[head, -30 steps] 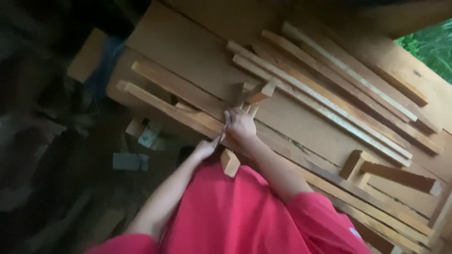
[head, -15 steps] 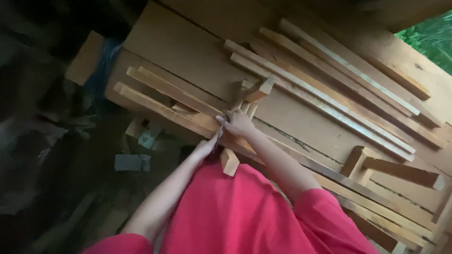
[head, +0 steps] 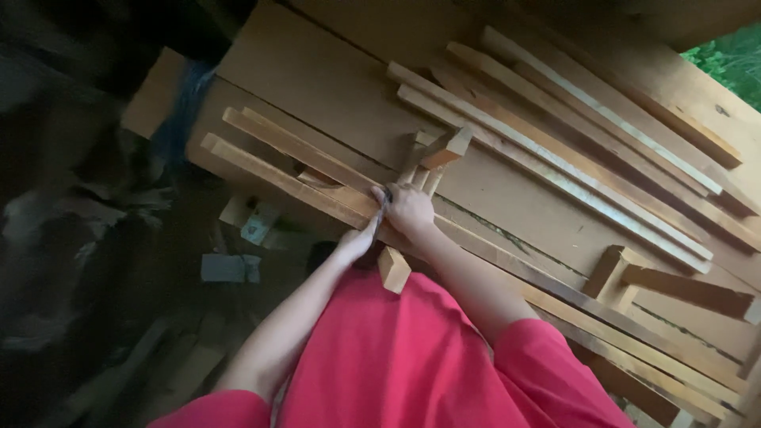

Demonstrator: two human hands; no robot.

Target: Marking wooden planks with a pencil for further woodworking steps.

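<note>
While my right hand (head: 410, 209) closes over the long wooden batten (head: 317, 188) running up-left to down-right on the workbench (head: 333, 79), my left hand (head: 357, 242) pinches its near edge.

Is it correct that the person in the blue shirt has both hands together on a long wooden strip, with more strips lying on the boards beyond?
Not quite: the shirt is red, not blue. The head view shows it. The rest holds: the left hand and the right hand meet on a long wooden strip, and more strips lie on the boards beyond.
</note>
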